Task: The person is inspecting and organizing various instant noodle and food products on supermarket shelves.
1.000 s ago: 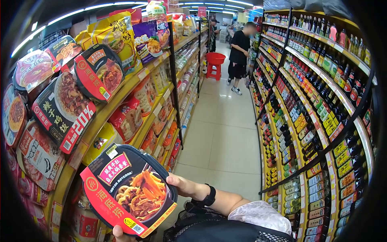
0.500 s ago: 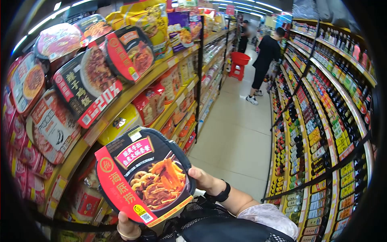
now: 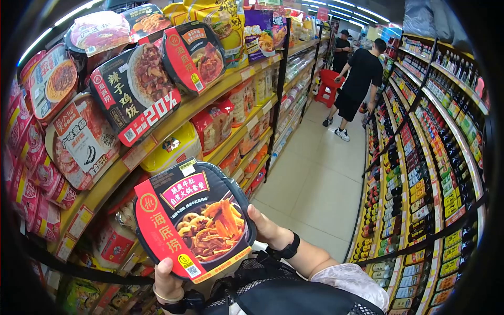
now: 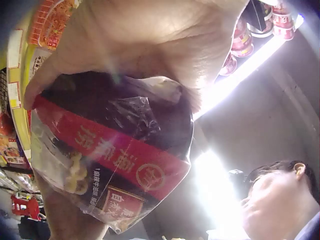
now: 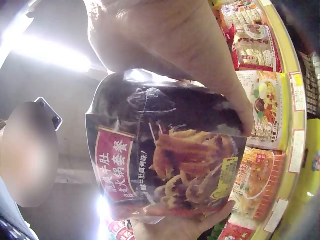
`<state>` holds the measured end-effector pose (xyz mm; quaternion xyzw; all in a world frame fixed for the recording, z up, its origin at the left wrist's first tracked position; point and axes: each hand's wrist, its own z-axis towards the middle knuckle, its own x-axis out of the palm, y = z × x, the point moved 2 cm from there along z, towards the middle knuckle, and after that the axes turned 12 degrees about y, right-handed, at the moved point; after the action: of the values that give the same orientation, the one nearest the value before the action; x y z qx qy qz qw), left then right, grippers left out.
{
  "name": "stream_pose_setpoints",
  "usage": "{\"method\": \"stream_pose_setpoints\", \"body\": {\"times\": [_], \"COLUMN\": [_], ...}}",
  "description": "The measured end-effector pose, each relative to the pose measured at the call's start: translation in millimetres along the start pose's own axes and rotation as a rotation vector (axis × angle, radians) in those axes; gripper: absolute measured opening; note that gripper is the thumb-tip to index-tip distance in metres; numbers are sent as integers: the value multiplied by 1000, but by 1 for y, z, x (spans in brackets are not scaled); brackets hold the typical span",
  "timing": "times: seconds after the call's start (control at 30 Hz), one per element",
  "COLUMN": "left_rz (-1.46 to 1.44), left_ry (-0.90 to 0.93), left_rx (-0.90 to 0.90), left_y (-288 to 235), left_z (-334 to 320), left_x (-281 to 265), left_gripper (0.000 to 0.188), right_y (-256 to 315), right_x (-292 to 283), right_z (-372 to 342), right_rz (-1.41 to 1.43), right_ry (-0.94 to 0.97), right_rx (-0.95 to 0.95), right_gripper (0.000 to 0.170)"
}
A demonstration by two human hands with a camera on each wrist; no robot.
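Note:
Both hands hold a black and red self-heating hot pot box (image 3: pixel 197 218) in front of the body, its printed top tilted up to the head camera. At the lower left corner the left hand (image 3: pixel 169 283) grips it, thumb over the front edge. On the opposite side the right hand (image 3: pixel 264 227) grips the edge, thumb along the rim. Clear film wraps the box, as the left wrist view shows on the box side (image 4: pixel 115 145). In the right wrist view the right hand (image 5: pixel 165 37) spans the box side. The underside is hidden in the head view.
Left, a shelf (image 3: pixel 131 157) carries boxed meals, including a chicken rice box (image 3: pixel 134 86), and bagged noodles (image 3: pixel 212 126). Right, a tall rack (image 3: pixel 420 173) holds sauce bottles. Along the tiled aisle (image 3: pixel 310 173) stand a red plastic stool (image 3: pixel 326 89) and a person in black (image 3: pixel 362 79).
The head view has swung left, so the shelves sit further right. The box stays gripped in both hands, and more of the left hand shows. The person in black has turned away.

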<state>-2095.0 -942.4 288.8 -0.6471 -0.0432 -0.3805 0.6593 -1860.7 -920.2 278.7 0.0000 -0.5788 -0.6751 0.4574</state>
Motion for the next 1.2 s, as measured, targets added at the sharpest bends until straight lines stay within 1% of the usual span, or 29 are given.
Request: {"method": "stream_pose_setpoints", "body": {"times": [0.1, 0.13, 0.23, 0.3, 0.33, 0.4, 0.47, 0.53, 0.63, 0.8, 0.87, 0.93, 1.0, 1.03, 1.1, 1.2], "left_rz": [13, 9, -13, -29, -51, -85, -30, -41, -52, -43, -55, -69, -100, -112, -109, -99], "left_ry": [-27, -11, 9, 4, 7, 16, -23, -94, -77, -72, -57, -58, -43, -32, -27, -24], "left_rx": [10, 21, 39, 80, 97, 73, 26, 6, -38, -40, -39, -34, -36, -37, -44, -59], "left_y": [4, 5, 10, 17, 21, 22, 27, 26, 26, 36, 39, 44, 50, 51, 50, 51], "left_z": [-2, -1, 0, -1, 0, 1, 1, 5, 7, 6, 6, 6, 5, 4, 4, 1], "left_x": [-8, -7, -9, -16, -21, -18, -23, -14, -13, -29, -35, -44, -52, -53, -53, -56], "left_gripper": [80, 77, 72, 67, 67, 66, 65, 61, 63, 64, 64, 62, 66, 66, 65, 67], "right_y": [-5, -6, -7, -8, -10, -8, -11, -13, -16, -19, -19, -25, -28, -29, -30, -30], "right_x": [-5, -5, -3, -7, -8, -7, -11, -14, -19, -19, -16, -23, -27, -29, -31, -29], "right_z": [1, 2, 3, 1, 1, 0, -1, -3, -2, 3, 5, 3, 1, 0, -1, -2], "right_rz": [37, 39, 93, 98, 106, 84, 55, 64, 43, 44, -65, -60, -97, -96, 7, 18], "right_ry": [-10, -10, -104, -118, -129, -183, -235, -257, -235, -181, -260, -247, -253, -249, -174, -161], "right_rx": [28, 30, 61, 61, 66, 54, 69, 103, 101, 136, 149, 162, 171, 176, 168, 181], "right_gripper": [76, 76, 69, 68, 66, 65, 68, 72, 74, 76, 77, 77, 77, 77, 79, 81]}}
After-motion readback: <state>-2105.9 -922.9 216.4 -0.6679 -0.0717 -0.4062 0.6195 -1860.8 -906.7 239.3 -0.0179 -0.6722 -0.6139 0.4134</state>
